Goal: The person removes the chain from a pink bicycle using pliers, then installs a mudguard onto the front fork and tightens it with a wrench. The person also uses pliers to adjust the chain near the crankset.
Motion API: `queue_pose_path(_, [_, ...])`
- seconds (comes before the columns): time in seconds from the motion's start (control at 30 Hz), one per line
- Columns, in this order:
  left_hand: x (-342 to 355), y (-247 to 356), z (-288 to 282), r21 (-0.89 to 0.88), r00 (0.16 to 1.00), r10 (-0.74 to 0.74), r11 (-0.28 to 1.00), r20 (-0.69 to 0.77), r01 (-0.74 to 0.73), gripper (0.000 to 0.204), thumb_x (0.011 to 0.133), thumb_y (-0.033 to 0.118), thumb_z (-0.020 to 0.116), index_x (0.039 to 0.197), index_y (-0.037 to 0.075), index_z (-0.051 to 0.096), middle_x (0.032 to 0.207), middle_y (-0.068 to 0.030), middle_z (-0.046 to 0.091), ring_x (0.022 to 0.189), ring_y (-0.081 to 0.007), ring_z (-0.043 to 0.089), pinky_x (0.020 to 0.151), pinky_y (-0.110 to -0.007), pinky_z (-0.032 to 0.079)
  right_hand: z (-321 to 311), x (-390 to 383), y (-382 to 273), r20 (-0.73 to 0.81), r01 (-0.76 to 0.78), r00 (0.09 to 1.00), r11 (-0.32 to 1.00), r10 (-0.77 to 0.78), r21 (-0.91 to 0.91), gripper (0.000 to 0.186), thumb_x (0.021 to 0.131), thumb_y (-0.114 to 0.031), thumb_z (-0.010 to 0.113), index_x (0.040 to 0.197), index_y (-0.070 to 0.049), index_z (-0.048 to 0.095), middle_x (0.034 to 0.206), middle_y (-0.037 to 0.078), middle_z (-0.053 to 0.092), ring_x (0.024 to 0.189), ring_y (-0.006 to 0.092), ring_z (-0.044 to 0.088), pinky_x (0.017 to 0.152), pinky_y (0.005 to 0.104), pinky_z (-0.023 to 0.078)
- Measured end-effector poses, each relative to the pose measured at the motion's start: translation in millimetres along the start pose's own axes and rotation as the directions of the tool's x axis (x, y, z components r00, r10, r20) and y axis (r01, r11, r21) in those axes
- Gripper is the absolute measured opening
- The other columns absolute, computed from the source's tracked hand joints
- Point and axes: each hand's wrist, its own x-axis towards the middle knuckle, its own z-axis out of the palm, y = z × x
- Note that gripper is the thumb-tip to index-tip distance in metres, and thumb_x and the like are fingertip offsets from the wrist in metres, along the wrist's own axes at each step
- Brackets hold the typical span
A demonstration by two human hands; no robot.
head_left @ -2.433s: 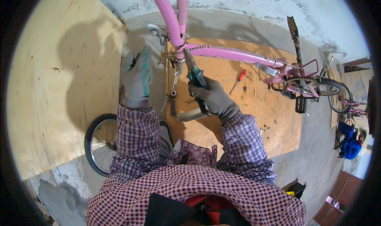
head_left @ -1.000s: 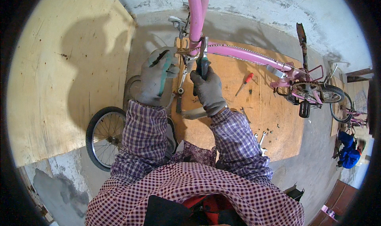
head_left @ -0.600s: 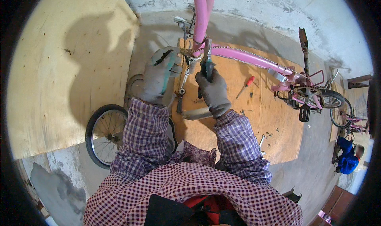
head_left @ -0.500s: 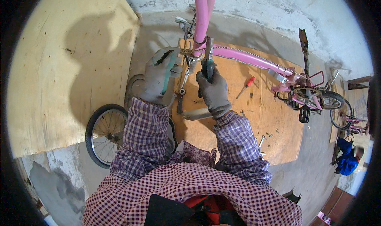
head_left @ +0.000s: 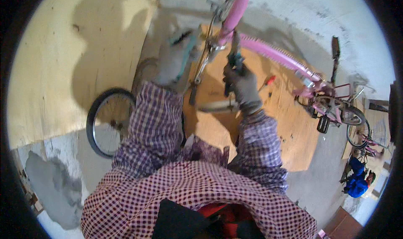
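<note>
My right hand (head_left: 245, 87), in a grey glove, is closed around the dark handles of a pair of pliers (head_left: 236, 56). The jaws point up, beside or against the joint of the pink bicycle frame (head_left: 268, 50); exact contact is blurred. A chain (head_left: 285, 59) runs along the frame's long tube. To the left, my gloved left hand (head_left: 173, 61) hovers near the metal rods (head_left: 202, 67) by the frame's head. Motion smears its fingers, so their grip cannot be made out. A dark tear shows on the back of that glove.
A wooden board (head_left: 289, 130) lies below the frame, bearing a red-handled screwdriver (head_left: 269, 80) and a pale tube (head_left: 216, 107). A loose wheel (head_left: 93, 125) stands at left, beside a plywood sheet (head_left: 42, 71). At far right are another bicycle (head_left: 357, 135) and a person in blue (head_left: 357, 184).
The whole view has shifted and tilted, with the frame and my right hand now farther right in it. The pliers stay in my right hand. My left hand has drawn slightly away from the frame.
</note>
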Motion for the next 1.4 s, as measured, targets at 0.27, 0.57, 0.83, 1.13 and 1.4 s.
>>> queue_pose_path(0.27, [-6.4,7.0,-36.0,-0.276,0.988,0.153,0.951,0.023,-0.140,0.040,0.097,0.013,0.069,0.131,-0.005,0.058,0.105,-0.0146,0.072,0.085,-0.0226,0.072,0.069,-0.029,0.060,-63.8,8.3,59.0,0.132,-0.049,0.983,0.867,0.131,-0.496,0.040,0.088,-0.034,0.068,0.109,0.000,0.069,0.075,0.008,0.066,0.065,0.0178,0.066,0.059,0.0334,0.049])
queue_pose_path(0.57, [2.6,1.2,-72.0,-0.372,0.946,0.276,0.907,0.171,-0.197,0.036,0.099,0.015,0.066,0.128,-0.005,0.060,0.100,-0.0126,0.072,0.079,-0.0217,0.071,0.064,-0.029,0.058,-135.8,5.6,161.3,0.003,-0.272,0.932,0.703,0.362,-0.657,0.033,0.086,-0.031,0.071,0.097,0.001,0.068,0.071,0.008,0.066,0.059,0.0181,0.062,0.055,0.0346,0.049])
queue_pose_path(0.83, [-3.0,2.1,-63.4,-0.392,0.917,0.370,0.873,0.147,-0.289,0.035,0.102,0.020,0.064,0.127,-0.003,0.061,0.096,-0.0071,0.070,0.079,-0.0152,0.066,0.068,-0.028,0.054,-144.9,-10.4,257.6,-0.002,-0.682,0.581,0.485,0.814,-0.547,0.043,0.082,-0.033,0.076,0.099,0.006,0.067,0.086,0.017,0.069,0.076,0.0288,0.068,0.067,0.0412,0.054])
queue_pose_path(1.13, [-22.4,13.8,-43.3,-0.110,0.971,0.236,0.965,-0.033,-0.239,0.032,0.103,0.023,0.062,0.123,-0.002,0.064,0.095,-0.0049,0.069,0.080,-0.0131,0.065,0.071,-0.026,0.053,-56.9,-56.9,317.2,0.001,-0.280,0.742,0.312,0.670,-0.908,0.054,0.083,-0.037,0.075,0.117,0.004,0.066,0.110,0.023,0.071,0.103,0.0357,0.068,0.088,0.0441,0.053])
queue_pose_path(1.4, [-25.0,11.1,-55.6,-0.174,0.922,0.386,0.911,0.038,-0.374,0.032,0.103,0.024,0.062,0.122,-0.003,0.064,0.097,-0.0069,0.068,0.079,-0.0131,0.064,0.068,-0.025,0.052,-35.3,-63.0,274.0,-0.035,-0.470,0.819,0.636,0.572,-0.613,0.077,0.079,-0.050,0.080,0.133,0.001,0.061,0.133,0.020,0.064,0.116,0.0337,0.065,0.099,0.0407,0.051])
